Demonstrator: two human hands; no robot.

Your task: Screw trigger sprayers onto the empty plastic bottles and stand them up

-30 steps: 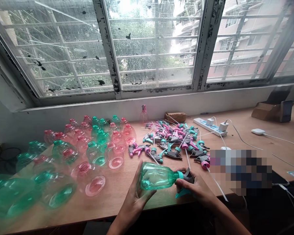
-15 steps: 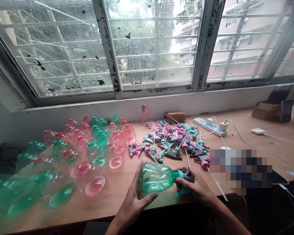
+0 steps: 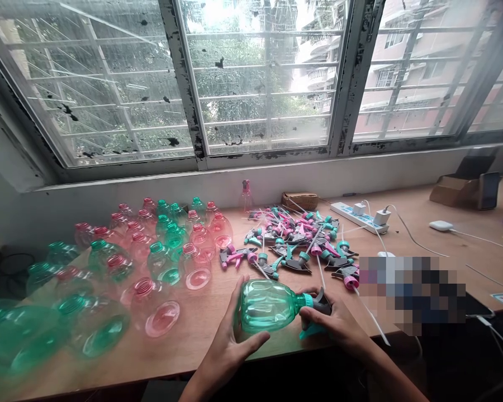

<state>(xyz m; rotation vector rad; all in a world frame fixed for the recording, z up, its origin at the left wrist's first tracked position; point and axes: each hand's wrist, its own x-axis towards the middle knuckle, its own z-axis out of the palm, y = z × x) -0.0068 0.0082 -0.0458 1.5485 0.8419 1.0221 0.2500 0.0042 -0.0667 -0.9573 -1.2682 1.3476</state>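
Observation:
A clear green plastic bottle (image 3: 266, 304) lies on its side just above the front edge of the wooden table (image 3: 201, 329). My left hand (image 3: 230, 340) wraps round the bottle's base, thumb under it. My right hand (image 3: 333, 324) is closed on the grey and teal trigger sprayer head (image 3: 318, 304) that sits on the bottle's neck. Behind the bottle lies a heap of loose pink and teal trigger sprayer heads (image 3: 299, 240) with their thin tubes.
Several empty pink and green bottles (image 3: 151, 251) stand and lie on the left half of the table. At the back are a small pink spray bottle (image 3: 246, 195), a power strip (image 3: 360, 216) with chargers and cables, and a cardboard box (image 3: 452, 190) by the window.
The bottle has turned a little in my hands, its base swinging more toward me. My left thumb has slid under the bottle. Nothing else on the table has moved.

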